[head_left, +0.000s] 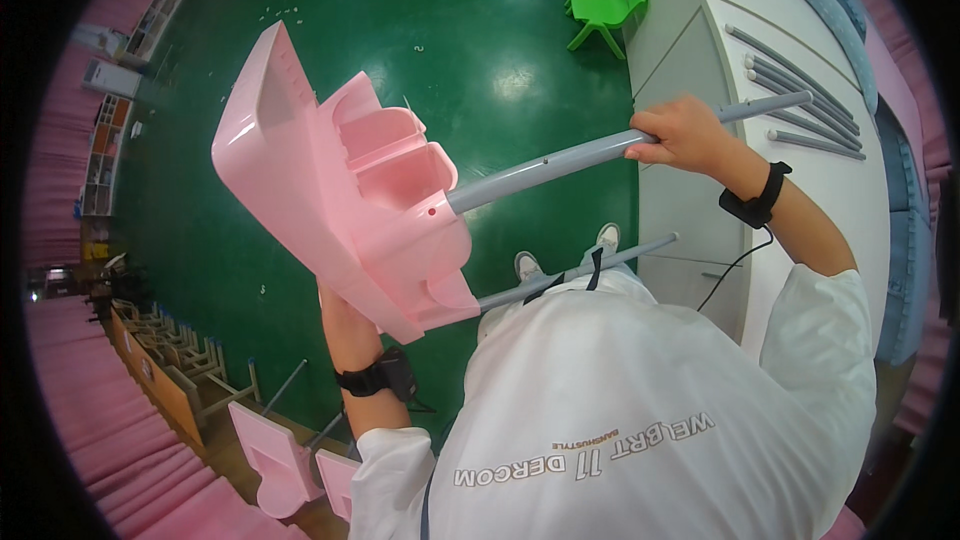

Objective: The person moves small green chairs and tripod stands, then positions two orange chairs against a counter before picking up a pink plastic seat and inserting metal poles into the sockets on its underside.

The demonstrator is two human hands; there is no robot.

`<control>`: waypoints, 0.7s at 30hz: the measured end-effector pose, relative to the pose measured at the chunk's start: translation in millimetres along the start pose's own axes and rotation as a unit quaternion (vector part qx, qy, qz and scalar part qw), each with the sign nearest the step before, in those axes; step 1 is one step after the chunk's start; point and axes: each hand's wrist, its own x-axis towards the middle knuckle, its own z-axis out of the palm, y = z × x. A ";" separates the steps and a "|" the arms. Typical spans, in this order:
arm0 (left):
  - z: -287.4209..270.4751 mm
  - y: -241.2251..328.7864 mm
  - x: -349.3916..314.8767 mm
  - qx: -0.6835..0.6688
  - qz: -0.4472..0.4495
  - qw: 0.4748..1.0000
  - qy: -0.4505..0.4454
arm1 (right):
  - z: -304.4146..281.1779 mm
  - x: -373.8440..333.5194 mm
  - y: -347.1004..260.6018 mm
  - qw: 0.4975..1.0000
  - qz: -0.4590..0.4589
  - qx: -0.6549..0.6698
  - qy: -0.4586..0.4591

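A pink plastic children's table (pixel 300 180) is tipped on its side in front of me, its moulded pockets turned toward the right. One grey tube leg (pixel 560 162) runs from a pink corner socket up to the right. Around that leg my right hand (pixel 685 135) is closed, above the white cabinet top. A second grey leg (pixel 630 255) sticks out from the lower corner and passes across my waist. My left forearm (pixel 350 340) reaches up behind the pink top; the left hand and its fingers are hidden there.
Several loose grey tubes (pixel 800 90) lie on the white cabinet (pixel 700 210) at right. Two green chairs (pixel 608 5) stand beyond it. More pink tables (pixel 270 455) and stacked furniture (pixel 190 370) are at lower left. White scraps (pixel 290 15) dot the green floor (pixel 500 40).
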 end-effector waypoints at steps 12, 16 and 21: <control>-0.8 13.9 10.9 -0.138 -0.130 0.982 -0.019 | 2.1 9.4 -9.3 0.997 -0.057 0.018 0.055; -1.9 14.0 10.6 -0.165 -0.159 0.973 -0.019 | 4.8 9.3 -12.3 0.995 -0.071 0.015 0.065; -0.4 11.5 15.5 -0.206 -0.188 0.960 -0.029 | 2.7 15.5 -46.5 0.988 -0.092 -0.049 0.110</control>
